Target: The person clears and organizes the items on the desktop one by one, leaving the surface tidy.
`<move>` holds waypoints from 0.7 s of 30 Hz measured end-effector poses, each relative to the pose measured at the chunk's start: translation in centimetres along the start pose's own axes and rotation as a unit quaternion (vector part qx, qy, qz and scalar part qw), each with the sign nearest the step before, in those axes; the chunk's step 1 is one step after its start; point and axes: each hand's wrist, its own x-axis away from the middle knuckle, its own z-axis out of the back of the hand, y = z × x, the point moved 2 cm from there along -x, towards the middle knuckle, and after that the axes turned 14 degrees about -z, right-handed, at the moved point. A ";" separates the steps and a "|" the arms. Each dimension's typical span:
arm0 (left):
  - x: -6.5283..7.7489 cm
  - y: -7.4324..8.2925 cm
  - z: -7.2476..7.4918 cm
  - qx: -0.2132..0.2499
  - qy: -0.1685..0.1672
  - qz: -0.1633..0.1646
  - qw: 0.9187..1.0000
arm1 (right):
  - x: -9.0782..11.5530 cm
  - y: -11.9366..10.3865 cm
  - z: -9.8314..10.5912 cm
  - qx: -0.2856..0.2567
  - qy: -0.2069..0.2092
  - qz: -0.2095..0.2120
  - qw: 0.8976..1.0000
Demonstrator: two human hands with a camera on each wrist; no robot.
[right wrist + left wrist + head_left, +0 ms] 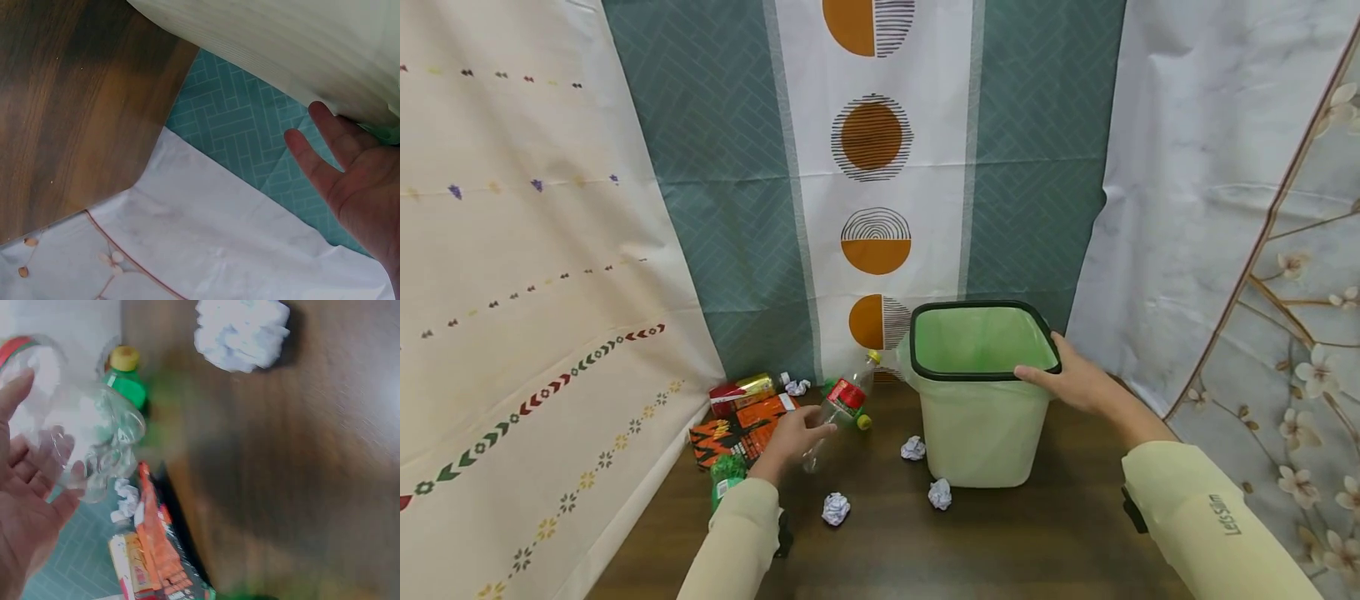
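My left hand (pixel 797 435) holds a clear plastic bottle (pixel 847 395) with a red label and yellow cap, tilted with the cap away from me. In the left wrist view the bottle (pixel 94 428) looks crumpled, and fingers curl around it. My right hand (pixel 1071 375) grips the rim corner of a pale trash bin (pixel 985 433), thumb on the front rim. The bin stands upright, lined with a green bag. Two fingers (pixel 312 162) of that hand stick out beside the bin wall in the right wrist view; the others are partly hidden.
Crumpled paper balls (pixel 835 508) lie around the bin's left side. Orange-black wrappers (pixel 741 429), a red-gold can (pixel 741 393) and a green bottle (pixel 727 477) lie at the left. Another green bottle (pixel 127 384) is behind the held one. Patterned cloths (pixel 1037 167) hang around the table.
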 end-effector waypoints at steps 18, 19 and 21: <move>-6.0 9.6 4.6 0.224 0.190 0.012 0.956 | 0.0 0.0 0.0 -0.002 -0.004 0.006 1.000; -6.6 10.5 4.8 0.238 0.197 0.006 0.951 | 0.1 -0.1 0.0 -0.003 -0.006 0.004 1.000; -7.7 12.1 5.0 0.263 0.204 -0.009 0.943 | 0.2 -0.1 0.0 -0.003 -0.012 0.001 1.000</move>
